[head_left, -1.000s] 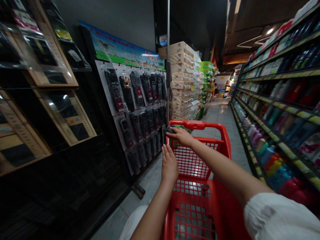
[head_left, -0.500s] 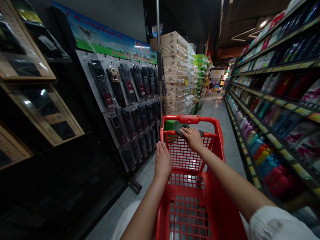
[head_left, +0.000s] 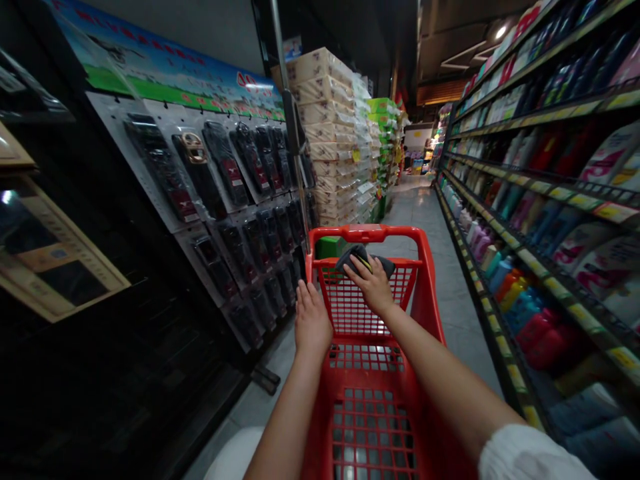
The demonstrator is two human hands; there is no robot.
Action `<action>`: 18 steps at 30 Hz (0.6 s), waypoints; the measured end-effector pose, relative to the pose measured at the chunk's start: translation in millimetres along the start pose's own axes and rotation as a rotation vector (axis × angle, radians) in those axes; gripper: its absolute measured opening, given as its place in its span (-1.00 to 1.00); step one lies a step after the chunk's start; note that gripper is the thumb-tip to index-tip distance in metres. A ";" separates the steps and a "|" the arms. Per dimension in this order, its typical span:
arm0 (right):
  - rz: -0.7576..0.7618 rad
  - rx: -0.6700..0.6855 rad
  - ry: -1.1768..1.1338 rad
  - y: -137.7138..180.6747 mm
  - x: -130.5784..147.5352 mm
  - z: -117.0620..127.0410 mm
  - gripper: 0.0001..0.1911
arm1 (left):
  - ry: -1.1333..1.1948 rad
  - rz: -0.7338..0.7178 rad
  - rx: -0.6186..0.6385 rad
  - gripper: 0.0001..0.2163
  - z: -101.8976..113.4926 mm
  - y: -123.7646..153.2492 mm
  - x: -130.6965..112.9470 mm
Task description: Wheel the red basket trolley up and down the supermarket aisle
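Observation:
A red shopping cart (head_left: 440,393) with mesh panels stands in front of me in the aisle. My left hand (head_left: 313,323) lies along the cart's left rim, its fingers stretched out and pointing forward. Bunched under my right hand (head_left: 374,285) is a dark grey cloth (head_left: 353,257) with a yellow edge. My right fingers are bent over this cloth at the top of the cart's mesh panel, just below the red handle bar (head_left: 367,233). The palm and fingertips of my right hand are partly hidden.
On the left, packaged belts (head_left: 220,160) hang on a display rack beside a metal pole (head_left: 280,40). Boxed belts (head_left: 65,257) are nearer. Stacked tissue packs (head_left: 325,127) stand ahead. Shelves of bottles (head_left: 520,293) line the right, with tiled floor (head_left: 415,207) between.
The cloth has slid left along the panel's top and bunched up under my right hand, showing more. My left hand stays on the rim. The view has shifted slightly right.

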State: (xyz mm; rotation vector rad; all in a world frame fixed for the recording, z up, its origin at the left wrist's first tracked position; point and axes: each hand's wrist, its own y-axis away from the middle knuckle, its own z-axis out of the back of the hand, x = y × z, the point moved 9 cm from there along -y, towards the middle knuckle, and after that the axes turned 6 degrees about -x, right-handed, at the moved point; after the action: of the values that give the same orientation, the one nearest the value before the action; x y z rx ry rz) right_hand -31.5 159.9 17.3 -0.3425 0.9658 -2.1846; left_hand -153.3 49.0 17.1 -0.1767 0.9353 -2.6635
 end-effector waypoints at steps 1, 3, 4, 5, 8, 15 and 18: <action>0.001 0.006 -0.001 1.6 1.0 -1.7 -0.26 | 0.020 -0.022 -0.003 -0.46 -2.4 0.6 0.1; -0.035 0.013 0.000 6.1 3.9 -7.4 -0.24 | 0.055 -0.050 -0.002 -0.45 -7.1 2.0 1.1; -0.075 0.012 0.001 9.2 6.0 -11.6 -0.23 | 0.068 -0.057 -0.002 -0.45 -8.9 2.8 1.7; -0.123 0.009 0.002 12.9 9.2 -16.7 -0.22 | 0.078 -0.061 -0.006 -0.45 -10.3 3.4 2.2; -0.217 0.008 -0.025 25.1 28.1 -36.7 -0.19 | 0.098 -0.076 -0.031 -0.43 -11.9 5.2 2.4; -0.365 -0.057 -0.030 62.7 17.2 -49.9 -0.26 | 0.106 -0.083 -0.054 -0.42 -12.0 6.2 2.5; -0.688 -0.280 0.017 91.3 -33.9 -25.1 -0.21 | 0.129 -0.075 -0.050 -0.42 -9.3 6.9 1.0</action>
State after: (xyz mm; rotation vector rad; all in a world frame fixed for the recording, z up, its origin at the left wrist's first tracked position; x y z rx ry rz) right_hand 26.3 154.6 -64.8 -0.8992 1.3052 -2.6516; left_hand -154.5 49.0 5.6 -0.0523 1.0555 -2.7496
